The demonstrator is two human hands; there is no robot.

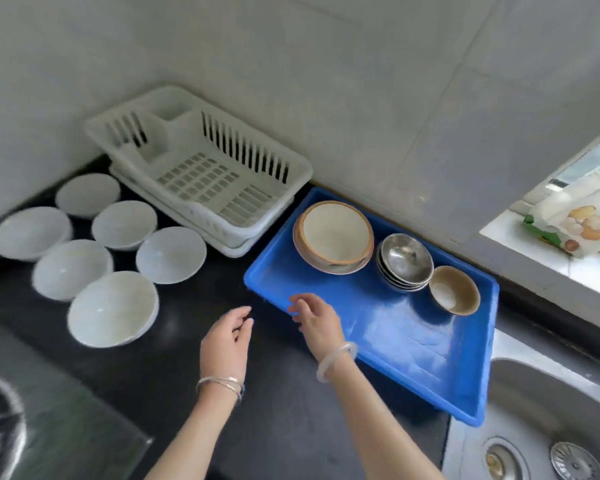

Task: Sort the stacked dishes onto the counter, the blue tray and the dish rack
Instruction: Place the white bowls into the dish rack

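Observation:
Several white bowls (113, 313) lie spread out singly on the black counter (194, 306) at the left. The white dish rack (201, 168) stands behind them with nothing in it. The blue tray (395, 334) at the right holds a stack of brown-rimmed plates (333, 237), a stack of steel bowls (404, 261) and one brown bowl (454, 289) along its far side. My left hand (227, 337) hovers over the counter, fingers loosely apart and holding nothing. My right hand (314, 322) hangs over the tray's near left edge, also holding nothing.
A steel sink (551, 420) with a drain lies at the lower right, partly under the tray's corner. A printed bag (579, 223) sits on the window sill at the right. A glass hob edge and a dark pot (0, 431) are at the lower left.

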